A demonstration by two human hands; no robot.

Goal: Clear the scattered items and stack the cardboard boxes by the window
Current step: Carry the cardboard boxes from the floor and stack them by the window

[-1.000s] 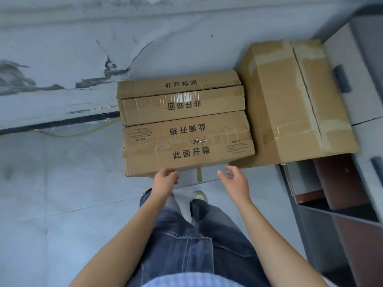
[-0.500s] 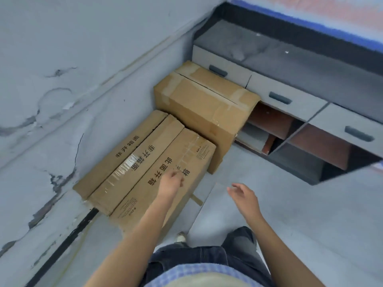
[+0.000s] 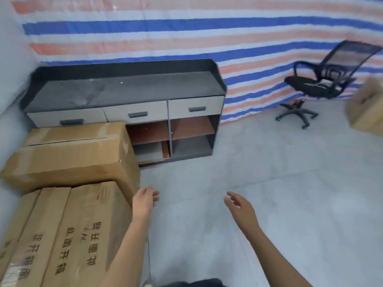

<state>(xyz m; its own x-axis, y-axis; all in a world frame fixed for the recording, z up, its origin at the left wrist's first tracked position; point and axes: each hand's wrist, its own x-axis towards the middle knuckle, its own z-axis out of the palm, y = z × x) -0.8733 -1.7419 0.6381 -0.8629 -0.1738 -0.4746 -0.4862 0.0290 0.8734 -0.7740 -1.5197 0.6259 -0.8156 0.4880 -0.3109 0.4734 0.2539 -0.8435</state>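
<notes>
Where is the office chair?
In the head view, the black office chair stands upper right on the floor, before the striped tarp, right of the drawer cabinet.

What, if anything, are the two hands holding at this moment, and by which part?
Nothing is held: the left hand and the right hand are both open and empty, fingers relaxed, above the floor.

bare floor [image 3: 269, 204] ahead, stacked boxes [image 3: 68, 158] left, cabinet [image 3: 128, 114] behind, chair [image 3: 317, 85] far right

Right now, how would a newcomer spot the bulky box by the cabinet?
Find the grey drawer cabinet against the striped tarp. The bulky box stands before its left end. Unlike the flat boxes beside it, it is tall, taped and shows no print.
</notes>
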